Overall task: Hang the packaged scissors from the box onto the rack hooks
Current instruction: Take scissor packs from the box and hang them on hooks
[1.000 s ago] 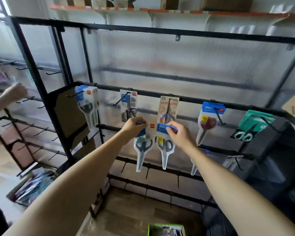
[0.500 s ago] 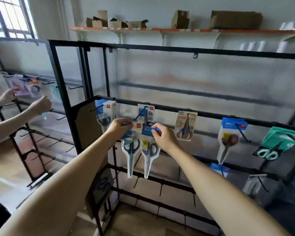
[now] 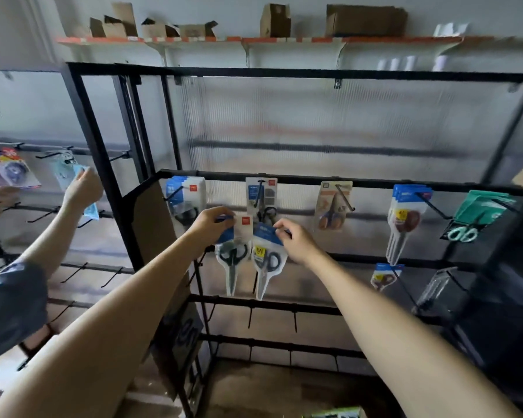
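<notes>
At the very bottom edge a green-rimmed box just shows between the two forearms. Both arms reach up and forward to the black display rack. The left hand pinches the blue-and-white header card of one pack of black-handled scissors, fingers curled over the card's top edge. The right hand pinches the blue header of a second pack of dark-handled scissors, which bears a yellow sticker. Both packs hang upright, side by side and touching or nearly so, long axes vertical, handles up and blade tips pointing straight down; they are held in front of the rack's upper hook row, between the first two hooks.

Behind them, on that row from left to right: a stack of blue-headed packs, a grey scissors card, an orange-handled scissors card, red-handled packs, and a teal pack. To the far left another person's hand holds a light blue package. Above, cardboard boxes sit on a wall shelf.
</notes>
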The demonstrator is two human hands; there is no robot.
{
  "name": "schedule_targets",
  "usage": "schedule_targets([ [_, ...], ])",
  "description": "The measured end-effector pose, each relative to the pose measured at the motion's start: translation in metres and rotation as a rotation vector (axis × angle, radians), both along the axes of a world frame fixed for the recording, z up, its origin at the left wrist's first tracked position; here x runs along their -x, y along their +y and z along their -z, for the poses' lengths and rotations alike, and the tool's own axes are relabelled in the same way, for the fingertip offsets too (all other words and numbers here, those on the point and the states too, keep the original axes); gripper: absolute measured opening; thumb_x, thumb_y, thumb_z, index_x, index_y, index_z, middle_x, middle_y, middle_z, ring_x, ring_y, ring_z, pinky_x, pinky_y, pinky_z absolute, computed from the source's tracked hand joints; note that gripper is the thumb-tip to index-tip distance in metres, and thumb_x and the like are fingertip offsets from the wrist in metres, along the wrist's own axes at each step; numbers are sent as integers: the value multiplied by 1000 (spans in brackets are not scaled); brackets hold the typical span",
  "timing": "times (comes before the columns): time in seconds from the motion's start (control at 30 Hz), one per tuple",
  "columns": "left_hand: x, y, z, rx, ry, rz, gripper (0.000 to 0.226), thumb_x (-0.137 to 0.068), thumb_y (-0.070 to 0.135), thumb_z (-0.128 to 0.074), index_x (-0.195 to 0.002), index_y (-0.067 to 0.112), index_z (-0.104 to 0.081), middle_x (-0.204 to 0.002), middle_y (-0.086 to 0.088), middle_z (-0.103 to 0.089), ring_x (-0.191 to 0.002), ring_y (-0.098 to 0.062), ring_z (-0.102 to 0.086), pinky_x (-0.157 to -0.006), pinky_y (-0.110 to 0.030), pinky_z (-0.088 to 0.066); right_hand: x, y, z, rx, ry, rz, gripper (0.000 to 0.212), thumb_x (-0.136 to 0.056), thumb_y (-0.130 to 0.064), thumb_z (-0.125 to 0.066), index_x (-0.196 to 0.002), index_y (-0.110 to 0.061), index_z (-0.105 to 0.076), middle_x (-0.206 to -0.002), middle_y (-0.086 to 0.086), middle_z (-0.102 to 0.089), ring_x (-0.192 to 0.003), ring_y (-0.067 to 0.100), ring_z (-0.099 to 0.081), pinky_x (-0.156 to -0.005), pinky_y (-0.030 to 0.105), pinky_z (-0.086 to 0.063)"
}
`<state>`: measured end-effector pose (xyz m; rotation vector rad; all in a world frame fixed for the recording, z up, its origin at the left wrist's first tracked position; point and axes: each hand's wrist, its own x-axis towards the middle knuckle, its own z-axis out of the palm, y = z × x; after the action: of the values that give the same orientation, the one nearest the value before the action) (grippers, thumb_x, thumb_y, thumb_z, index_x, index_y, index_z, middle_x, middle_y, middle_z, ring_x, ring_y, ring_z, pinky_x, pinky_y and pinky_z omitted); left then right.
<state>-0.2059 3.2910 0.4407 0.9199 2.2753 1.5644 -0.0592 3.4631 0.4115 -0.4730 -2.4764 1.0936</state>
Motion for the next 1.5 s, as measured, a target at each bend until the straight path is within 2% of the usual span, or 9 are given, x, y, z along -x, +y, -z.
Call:
schedule_targets([
  [0.1,1,-4,-3,-14,34,-32,8,-94,9,-61,-98,14,-65,-89,2,-61,-77,-5,-57,-57,-7,-43,1,-8,-4,-45,26,21,12,-101,-18,-48,-100,-16,-60,-98,2,-65,-91,21,-61,-79,36,-50],
  [0.3,6,-14,-13,-40,88,-106,7,-96,13,-58,-100,17,-62,-96,-4,-62,-76,-7,-57,-57,-12,-42,9,-28,-10,-161,28,15,15,-102,-22,-47,-103,-14,-61,-95,3,-66,-83,19,-62,-73,37,-52],
  [0.5,20,-31,-17,-64,99,-201,9,-98,14,-52,-105,19,-56,-83,-5,-55,-59,-12,-49,-43,-16,-39,19,-48,-18,-182,53,-35,14,-102,-26,-45,-97,-23,-58,-90,-1,-65,-77,14,-62,-65,33,-51],
  [0.73,38,-61,-18,-142,100,-372,6,-97,13,-53,-100,19,-55,-103,-9,-61,-87,-29,-63,-77,-44,-55,40,-75,-32,-209,85,-63,17,-102,-24,-45,-101,-16,-60,-85,2,-65,-72,17,-62,-63,36,-51],
  [0.87,48,-72,-22,-158,98,-449,6,-97,14,-52,-98,20,-52,-91,-5,-59,-69,-24,-58,-65,-36,-51,53,-84,-40,-240,103,-65,18,-102,-25,-45,-101,-16,-60,-92,3,-66,-81,18,-62,-70,37,-55],
  [1.03,59,-77,-23,-125,125,-429,15,-98,16,-51,-92,29,-49,-93,-8,-61,-82,-33,-63,-74,-46,-55,63,-90,-42,-270,114,-61,17,-102,-27,-45,-103,-18,-60,-93,1,-66,-81,17,-62,-65,31,-51],
  [1.13,62,-80,-28,-135,74,-404,13,-98,13,-51,-94,25,-52,-97,-10,-61,-82,-30,-63,-71,-45,-56,68,-91,-40,-260,124,-69,16,-102,-28,-46,-102,-19,-59,-94,0,-67,-82,16,-63,-70,37,-56],
  [1.23,63,-81,-31,-164,25,-375,9,-98,10,-53,-94,18,-54,-92,-9,-59,-72,-23,-60,-58,-35,-53,75,-91,-39,-252,127,-63,15,-102,-28,-46,-102,-20,-59,-94,0,-67,-82,16,-64,-70,38,-57],
  [1.5,71,-81,-43,-202,-118,-366,19,-93,-1,-57,-81,14,-59,-80,0,-55,-67,-13,-52,-53,-21,-46,78,-95,-37,-240,141,-91,17,-102,-24,-46,-103,-15,-60,-92,0,-64,-79,12,-60,-58,22,-44],
])
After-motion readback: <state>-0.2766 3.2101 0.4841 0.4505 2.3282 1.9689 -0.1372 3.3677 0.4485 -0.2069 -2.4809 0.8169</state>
